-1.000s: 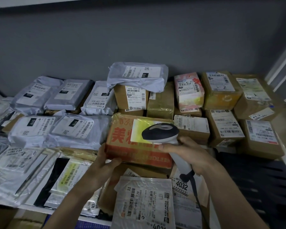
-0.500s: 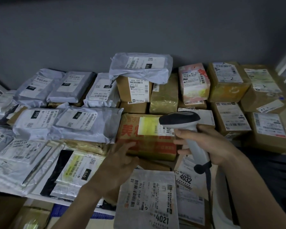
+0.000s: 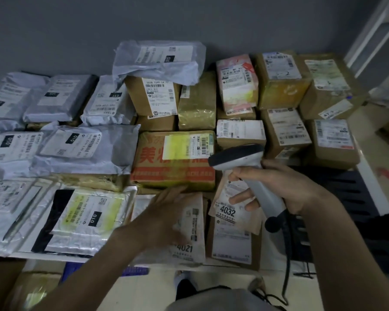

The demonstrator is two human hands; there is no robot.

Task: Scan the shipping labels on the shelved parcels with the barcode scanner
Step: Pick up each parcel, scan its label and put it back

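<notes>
My right hand [image 3: 285, 187] grips the handle of a grey barcode scanner [image 3: 245, 162]. Its dark head sits just right of a brown parcel with red print [image 3: 157, 162], whose white and yellow label [image 3: 189, 147] faces up. My left hand [image 3: 166, 212], blurred and with fingers extended, hovers over a padded mailer marked 4021 [image 3: 189, 243] at the shelf front. A brown mailer marked 4032 [image 3: 229, 221] lies under the scanner handle.
Grey plastic mailers [image 3: 81, 149] fill the left of the shelf, and a silver one with a yellow label [image 3: 85, 216] lies at the front. Cardboard boxes [image 3: 285, 129] stack at the back right. The scanner cable [image 3: 285, 254] hangs down. A grey wall [image 3: 144, 19] stands behind.
My left hand let go of the red-printed parcel and pulled back toward the front mailers. The scanner moved right and off that parcel, uncovering its label.
</notes>
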